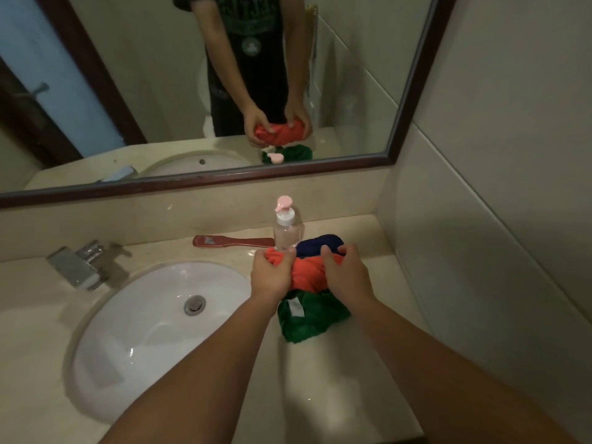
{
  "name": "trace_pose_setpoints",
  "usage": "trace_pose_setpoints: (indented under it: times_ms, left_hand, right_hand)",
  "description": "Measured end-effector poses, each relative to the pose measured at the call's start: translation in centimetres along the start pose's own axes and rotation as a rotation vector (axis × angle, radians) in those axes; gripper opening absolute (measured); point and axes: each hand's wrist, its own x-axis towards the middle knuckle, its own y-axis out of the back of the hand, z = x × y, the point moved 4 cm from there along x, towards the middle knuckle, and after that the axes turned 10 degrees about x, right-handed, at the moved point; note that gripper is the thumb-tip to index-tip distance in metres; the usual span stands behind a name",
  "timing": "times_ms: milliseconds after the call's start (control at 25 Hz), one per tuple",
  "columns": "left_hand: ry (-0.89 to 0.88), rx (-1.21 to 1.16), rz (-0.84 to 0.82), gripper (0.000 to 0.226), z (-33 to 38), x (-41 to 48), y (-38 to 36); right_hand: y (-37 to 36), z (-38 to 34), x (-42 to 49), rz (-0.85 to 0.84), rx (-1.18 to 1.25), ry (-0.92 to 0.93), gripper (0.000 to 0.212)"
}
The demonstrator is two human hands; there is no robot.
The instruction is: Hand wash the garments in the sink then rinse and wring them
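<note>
Currently your L hand [272, 277] & R hand [344, 277] grip orange garment [307, 274], fingers [347, 250] curled round it. Lift it whole, swing left into sink [144, 341], clear of soap bottle [286, 232].

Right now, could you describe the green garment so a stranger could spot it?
From the sink, look right along the counter. The green garment lies nearest the person, in front of the orange one and blue one, and alone shows a white label.

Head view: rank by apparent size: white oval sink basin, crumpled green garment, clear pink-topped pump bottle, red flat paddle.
White oval sink basin
Crumpled green garment
Clear pink-topped pump bottle and red flat paddle: too alike to rank
</note>
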Motion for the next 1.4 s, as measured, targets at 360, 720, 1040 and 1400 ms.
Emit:
trace_pose_setpoints:
  times_ms: [360, 720, 1040, 1400]
  left_hand:
    - [0.080, 0.061, 0.056, 0.040, -0.6, 4.7, -4.2]
    - [0.083, 0.107, 0.126, 0.042, -3.4, 8.4, -7.2]
    - [0.090, 0.217, 0.154, 0.064, -3.8, 9.7, -8.0]
    - [-0.044, 0.318, -0.001, 0.066, -3.8, 7.5, -5.2]
  right_hand:
    - [-0.2, 1.9, 7.3, -0.034, -0.026, -0.034, 0.052]
    - [-2.8, 5.7, 11.9, 0.042, -0.058, -0.129, 0.064]
    - [-3.3, 6.0, 12.2, 0.202, -0.222, -0.175, 0.068]
    - [-2.1, 5.1, 8.4, 0.299, -0.311, -0.119, 0.062]
